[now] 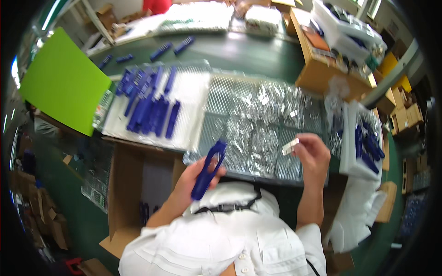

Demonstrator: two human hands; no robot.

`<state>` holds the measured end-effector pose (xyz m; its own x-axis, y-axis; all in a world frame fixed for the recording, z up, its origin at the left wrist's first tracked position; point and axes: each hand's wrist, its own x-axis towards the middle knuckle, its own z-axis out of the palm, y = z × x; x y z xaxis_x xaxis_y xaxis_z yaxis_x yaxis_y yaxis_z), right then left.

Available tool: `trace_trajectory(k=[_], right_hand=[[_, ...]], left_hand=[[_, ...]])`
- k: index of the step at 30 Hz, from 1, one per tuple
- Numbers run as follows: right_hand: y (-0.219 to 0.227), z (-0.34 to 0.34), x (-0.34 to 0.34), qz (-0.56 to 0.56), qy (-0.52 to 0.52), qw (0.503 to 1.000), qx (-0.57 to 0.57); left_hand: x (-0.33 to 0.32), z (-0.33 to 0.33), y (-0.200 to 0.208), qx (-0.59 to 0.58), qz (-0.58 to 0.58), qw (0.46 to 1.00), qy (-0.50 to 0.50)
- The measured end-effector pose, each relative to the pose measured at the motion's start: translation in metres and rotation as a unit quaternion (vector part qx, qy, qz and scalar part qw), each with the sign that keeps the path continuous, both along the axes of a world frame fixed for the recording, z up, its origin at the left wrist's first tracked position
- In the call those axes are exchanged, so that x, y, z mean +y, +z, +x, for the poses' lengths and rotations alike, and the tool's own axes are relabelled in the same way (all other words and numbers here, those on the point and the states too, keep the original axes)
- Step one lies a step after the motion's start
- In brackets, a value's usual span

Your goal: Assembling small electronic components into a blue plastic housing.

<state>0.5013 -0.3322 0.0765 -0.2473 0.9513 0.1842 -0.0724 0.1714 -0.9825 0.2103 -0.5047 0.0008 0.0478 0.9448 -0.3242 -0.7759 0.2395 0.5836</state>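
A long blue plastic housing (208,171) with an opening near its far end is gripped in my left hand (188,180), tilted up in front of my waist. Between the fingertips of my right hand (314,155) is a small silvery-white rectangular piece (290,146); its exact kind I cannot make out. The two hands are well apart. Beyond them lies a clear ribbed tray (216,106) with many small shiny metal pieces (258,133) in its compartments. Left of it, several blue housings (147,115) lie heaped on a white tray (191,110).
More blue housings (161,51) lie on the green table (239,53) at the back. A cardboard box (124,184) stands open at my left, below a bright green panel (64,83). To the right, a white foam box (351,156) holds blue housings; a wooden box (331,78) stands behind.
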Motion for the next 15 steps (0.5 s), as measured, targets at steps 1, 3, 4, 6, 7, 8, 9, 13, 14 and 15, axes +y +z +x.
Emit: trace_trajectory(k=[1, 3, 4, 6, 7, 8, 9, 13, 14, 15], right_hand=[[0.003, -0.006, -0.002, 0.011, -0.004, 1.0, 0.009], [-0.001, -0.008, 0.007, 0.029, -0.009, 0.999, 0.008], [-0.005, -0.006, 0.009, 0.066, 0.003, 0.998, 0.025], [-0.008, -0.003, 0.006, 0.051, -0.006, 0.999, -0.007], [-0.006, -0.002, 0.003, 0.042, -0.009, 0.999, -0.027], [-0.003, -0.002, 0.0, 0.009, -0.03, 0.998, -0.051], [-0.007, 0.002, 0.0, 0.004, -0.035, 0.998, -0.056], [-0.017, 0.014, -0.004, 0.03, -0.012, 0.995, -0.098], [-0.016, 0.014, -0.005, 0.063, 0.004, 0.991, -0.116], [-0.015, 0.014, -0.006, 0.057, 0.003, 0.991, -0.119]], left_hand=[[0.024, 0.011, 0.0, -0.036, -0.02, 0.998, -0.039], [0.066, 0.039, 0.011, -0.058, 0.0, 0.992, -0.111], [0.08, 0.049, 0.01, -0.049, -0.007, 0.989, -0.14], [0.096, 0.066, 0.005, -0.047, -0.005, 0.982, -0.183], [0.099, 0.071, 0.001, -0.054, -0.01, 0.98, -0.191], [0.101, 0.075, -0.002, -0.073, -0.004, 0.977, -0.202], [0.102, 0.078, -0.005, -0.091, 0.002, 0.973, -0.212], [0.096, 0.085, -0.01, -0.044, 0.06, 0.975, -0.208], [0.096, 0.083, -0.005, -0.008, 0.058, 0.975, -0.216], [0.094, 0.084, 0.0, -0.012, 0.053, 0.975, -0.217]])
